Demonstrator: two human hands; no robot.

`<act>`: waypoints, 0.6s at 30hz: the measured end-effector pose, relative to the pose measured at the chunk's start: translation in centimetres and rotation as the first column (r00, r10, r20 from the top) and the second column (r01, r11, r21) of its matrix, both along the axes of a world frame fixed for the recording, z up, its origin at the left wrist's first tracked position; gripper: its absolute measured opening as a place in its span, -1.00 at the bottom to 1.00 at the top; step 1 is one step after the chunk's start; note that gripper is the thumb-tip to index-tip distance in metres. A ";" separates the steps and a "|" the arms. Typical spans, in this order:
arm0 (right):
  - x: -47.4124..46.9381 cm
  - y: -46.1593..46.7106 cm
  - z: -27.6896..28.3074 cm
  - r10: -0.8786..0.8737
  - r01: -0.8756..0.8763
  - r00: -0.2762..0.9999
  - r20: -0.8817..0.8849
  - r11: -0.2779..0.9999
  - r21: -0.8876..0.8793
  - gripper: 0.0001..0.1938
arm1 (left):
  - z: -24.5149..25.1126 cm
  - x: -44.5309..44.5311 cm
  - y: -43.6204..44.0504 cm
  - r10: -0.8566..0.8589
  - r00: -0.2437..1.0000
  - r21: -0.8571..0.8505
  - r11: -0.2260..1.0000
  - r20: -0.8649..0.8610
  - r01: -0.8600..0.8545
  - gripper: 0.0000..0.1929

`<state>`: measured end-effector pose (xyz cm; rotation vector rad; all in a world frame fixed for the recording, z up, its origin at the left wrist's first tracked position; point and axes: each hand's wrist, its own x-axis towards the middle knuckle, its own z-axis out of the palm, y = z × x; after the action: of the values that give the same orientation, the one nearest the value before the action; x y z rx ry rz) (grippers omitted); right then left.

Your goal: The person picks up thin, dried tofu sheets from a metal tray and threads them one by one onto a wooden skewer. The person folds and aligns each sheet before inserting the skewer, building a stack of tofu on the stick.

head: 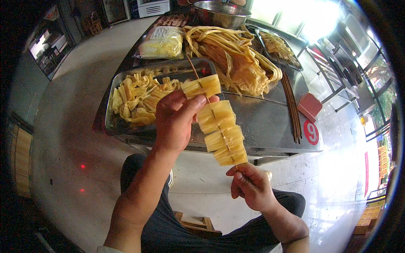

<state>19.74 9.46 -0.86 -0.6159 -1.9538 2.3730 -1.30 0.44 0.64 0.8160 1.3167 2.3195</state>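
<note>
My left hand (177, 117) pinches a piece of folded yellow tofu skin (202, 86) near the upper part of a thin wooden skewer (193, 67). The skewer's bare tip points up and away past that piece. Below it several more folded pieces of tofu skin (224, 134) sit threaded close together. The lower end of the skewer is gripped between the thumb and fingers of my right hand (251, 186). Beyond my left hand, a metal tray (108, 110) holds a loose heap of cut tofu skin strips (139, 101).
On the steel table (262, 121) lie a large bundle of tofu skin (234, 63), a wrapped cabbage (162, 42), bare skewers (290, 107) and a reddish block (310, 107). A steel bowl (221, 15) and a tray of skewered pieces (278, 47) stand farther back.
</note>
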 end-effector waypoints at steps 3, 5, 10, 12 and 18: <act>-0.1 -0.3 -0.2 -0.032 0.038 0.999 -0.041 0.990 0.136 -0.81 | -0.1 0.0 -0.3 0.033 0.989 -0.032 0.999 -0.142 -0.038 -0.73; -0.1 -0.5 -0.3 -0.066 0.080 0.996 -0.063 0.962 0.262 -0.82 | -0.3 0.3 -0.3 0.022 0.988 -0.005 1.000 -0.155 -0.023 -0.73; -0.1 -0.3 -0.3 -0.052 0.064 0.996 -0.072 0.982 0.178 -0.82 | -0.2 0.9 -0.2 -0.045 0.998 0.006 0.999 -0.048 0.045 -0.73; -0.1 0.0 -0.3 -0.022 0.029 0.999 -0.047 0.989 0.142 -0.82 | -0.1 0.9 0.0 -0.109 0.993 0.063 0.992 0.043 0.106 -0.73; -0.3 0.3 -0.4 0.005 -0.007 1.000 0.010 0.988 0.154 -0.80 | 0.1 0.4 0.1 -0.245 0.952 0.182 0.960 0.183 0.212 -0.69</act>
<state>19.47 9.76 -1.23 -0.6152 -2.1203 2.1979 -0.94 0.50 0.77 0.7138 0.9075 2.2723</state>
